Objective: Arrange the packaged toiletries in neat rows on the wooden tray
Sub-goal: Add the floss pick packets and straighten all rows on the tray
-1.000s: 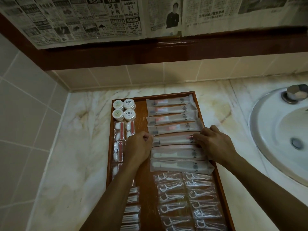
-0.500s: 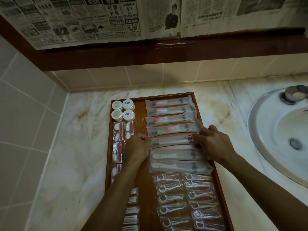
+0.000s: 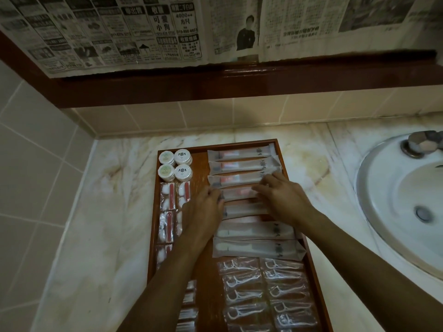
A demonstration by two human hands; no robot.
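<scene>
Both hands pinched 1 toothbrush packet (image 3: pixel 238 193), the left hand (image 3: pixel 203 210) its 9 o'clock end, the right hand (image 3: pixel 284 200) its 3 o'clock end, mid-column on the wooden tray (image 3: pixel 318 281) on the desk (image 3: pixel 100 236).

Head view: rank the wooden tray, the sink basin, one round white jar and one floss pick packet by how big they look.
1. wooden tray
2. sink basin, cut off by the frame edge, so its rank against the tray is unsure
3. floss pick packet
4. round white jar, farther from the camera, so 3 versus 4 is unsure
</scene>
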